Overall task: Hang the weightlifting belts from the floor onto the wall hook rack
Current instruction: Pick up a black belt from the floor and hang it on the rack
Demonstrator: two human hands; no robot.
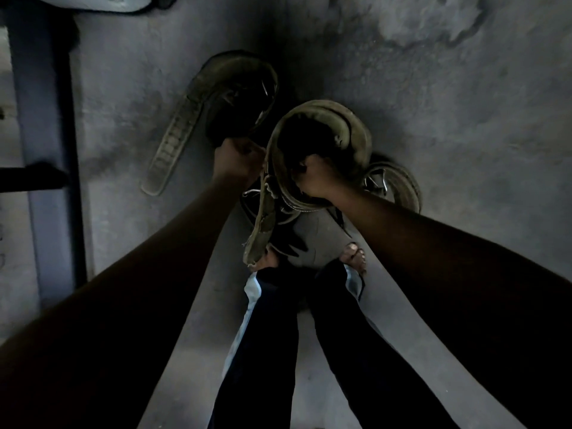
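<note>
Left hand point(239, 160) clenches the near edge of a worn olive weightlifting belt point(229, 72), its perforated strap trailing over the grey concrete floor point(464, 134). Right hand point(318, 180) grips a second coiled olive belt point(356, 128), which loops beyond its knuckles.

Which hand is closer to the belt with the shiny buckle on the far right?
Right. The right hand grips a coiled belt just beside the buckled belt; the left hand holds a third belt farther away.
</note>
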